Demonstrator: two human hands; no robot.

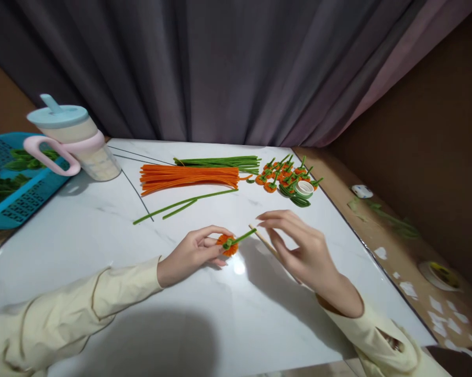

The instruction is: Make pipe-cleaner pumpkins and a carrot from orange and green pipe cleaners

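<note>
Orange pipe-cleaner flower (228,245) with green stem: pinched in the left hand's (192,254) fingertips just above the desk (102,235); likely featherlight, fuzzy, bendable, best held at the coiled head; right hand (302,251) beside it, fingers spread, stick (265,243) beneath.

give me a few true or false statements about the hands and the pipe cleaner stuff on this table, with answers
1. The left hand pinches an orange pipe-cleaner flower. True.
2. The right hand holds scissors. False: a thin wooden stick lies under it.
3. The orange pipe cleaner bundle lies beside green pipe cleaners. True.
4. The lidded cup stands at the table's right edge. False: it stands far left, by the blue basket.
</note>
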